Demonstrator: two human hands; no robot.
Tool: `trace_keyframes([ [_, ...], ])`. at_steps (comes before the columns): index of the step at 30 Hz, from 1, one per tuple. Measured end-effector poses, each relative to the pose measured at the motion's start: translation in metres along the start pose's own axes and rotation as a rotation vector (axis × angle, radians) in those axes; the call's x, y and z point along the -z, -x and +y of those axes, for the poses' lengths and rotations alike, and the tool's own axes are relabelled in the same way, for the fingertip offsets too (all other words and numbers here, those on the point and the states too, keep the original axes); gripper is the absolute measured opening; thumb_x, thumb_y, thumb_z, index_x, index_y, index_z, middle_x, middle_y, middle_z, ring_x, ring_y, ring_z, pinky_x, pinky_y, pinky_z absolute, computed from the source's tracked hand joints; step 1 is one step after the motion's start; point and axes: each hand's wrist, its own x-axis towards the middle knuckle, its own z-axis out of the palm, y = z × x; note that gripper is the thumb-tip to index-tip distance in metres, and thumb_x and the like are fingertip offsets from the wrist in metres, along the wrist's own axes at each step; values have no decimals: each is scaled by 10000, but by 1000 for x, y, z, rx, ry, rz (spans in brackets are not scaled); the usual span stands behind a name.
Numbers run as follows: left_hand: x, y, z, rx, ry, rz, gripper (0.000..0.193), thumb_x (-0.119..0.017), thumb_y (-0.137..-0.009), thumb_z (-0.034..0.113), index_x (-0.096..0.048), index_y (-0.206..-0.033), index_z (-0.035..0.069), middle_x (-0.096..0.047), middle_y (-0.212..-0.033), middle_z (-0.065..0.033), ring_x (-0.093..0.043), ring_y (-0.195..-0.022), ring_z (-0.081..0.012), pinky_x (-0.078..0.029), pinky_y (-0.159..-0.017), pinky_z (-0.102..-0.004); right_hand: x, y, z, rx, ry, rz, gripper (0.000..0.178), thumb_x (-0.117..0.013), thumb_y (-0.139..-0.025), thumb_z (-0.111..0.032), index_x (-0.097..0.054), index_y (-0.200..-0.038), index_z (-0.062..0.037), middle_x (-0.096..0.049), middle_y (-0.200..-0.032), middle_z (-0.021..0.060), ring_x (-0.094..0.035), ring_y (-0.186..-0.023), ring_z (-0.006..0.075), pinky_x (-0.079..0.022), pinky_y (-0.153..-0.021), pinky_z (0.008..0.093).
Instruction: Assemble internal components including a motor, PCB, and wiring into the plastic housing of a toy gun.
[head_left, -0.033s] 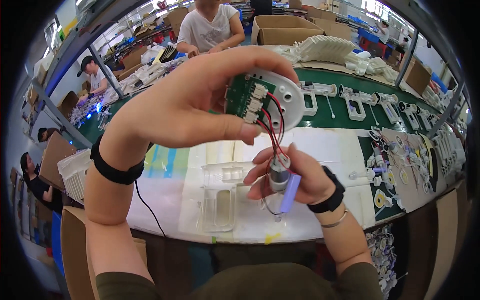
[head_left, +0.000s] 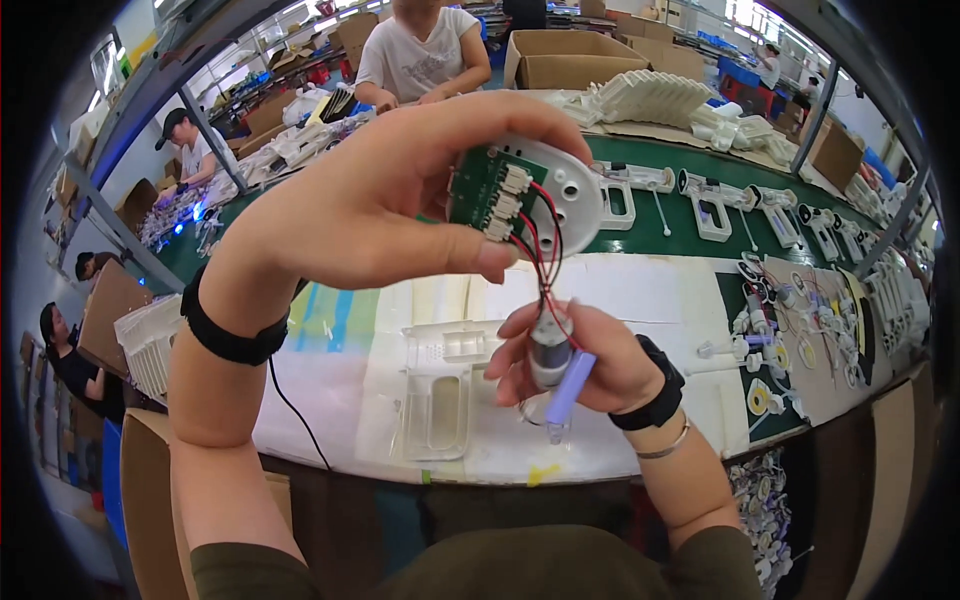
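Note:
In my left hand (head_left: 360, 205), raised high, is a green circuit board (head_left: 482, 190) together with a round white plastic cover (head_left: 580, 212) behind it. White connectors line the board's edge. Red and black wires (head_left: 545, 262) run from them down to a small silver motor (head_left: 549, 352). My right hand (head_left: 618, 358) is curled around the motor, and a purple cylindrical battery (head_left: 571, 389) hangs against its fingers. Beyond and below lies an off-white plastic housing shell (head_left: 437, 428) with a handle opening, on the white table covering. My left palm is hidden.
Several white handheld housings (head_left: 712, 205) stand in a row on the green bench (head_left: 640, 240). Loose wired parts (head_left: 765, 330) lie on the right. A black cable (head_left: 292, 405) crosses the table's left side. Across the bench stands a person (head_left: 425, 60), near an open cardboard box (head_left: 570, 62).
My right hand and the motor have sunk slightly, and the wires hang a little straighter. The board and cover have shifted slightly left. Both hands keep their hold.

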Motion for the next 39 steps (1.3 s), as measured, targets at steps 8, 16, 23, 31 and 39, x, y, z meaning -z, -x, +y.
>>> trace_keyframes([
  [8, -1, 28, 8, 1, -227, -36, 559, -686, -733, -20, -451, -1240, -20, -481, -1202, -93, -507, -1073, -156, -445, -881, -280, -30, 21, -13, 66, 855, 336, 299, -701, -780, -188, -573, -990, -18, -577, -850, 51, -511, -736, 102, -429, -694, 251],
  [16, -16, 80, 22, 161, -24, 202, 675, -727, -640, 41, -428, -1237, -62, -489, -1178, -111, -532, -1035, -169, -460, -865, -272, -70, 8, -40, 47, 1170, 223, 322, -788, -662, -118, -590, -895, -16, -583, -775, 35, -520, -664, 102, -416, -597, 232],
  [23, -66, 160, -63, 857, 319, 411, 601, -688, -717, -24, -439, -1263, 13, -544, -1036, -66, -559, -852, -107, -505, -698, -252, 12, -47, 6, -468, 908, 153, 330, -682, -788, -164, -540, -1051, -26, -579, -793, 26, -515, -683, 90, -425, -616, 225],
  [31, -112, 201, -130, 950, 215, 773, 492, -675, -788, 110, -480, -1224, -5, -620, -756, -59, -599, -602, -131, -480, -515, -286, 79, -82, 73, -81, 2025, 291, 330, -636, -791, -145, -510, -1074, -31, -573, -894, 150, -565, -784, 327, -458, -719, 412],
  [39, -147, 197, -141, 979, -981, 407, 457, -651, -801, 137, -519, -1221, 13, -605, -648, -98, -577, -512, -249, -451, -473, -342, 85, -82, 107, 7, 1960, 403, 301, -642, -772, -147, -488, -1008, -41, -517, -837, 110, -581, -738, 265, -475, -608, 363],
])
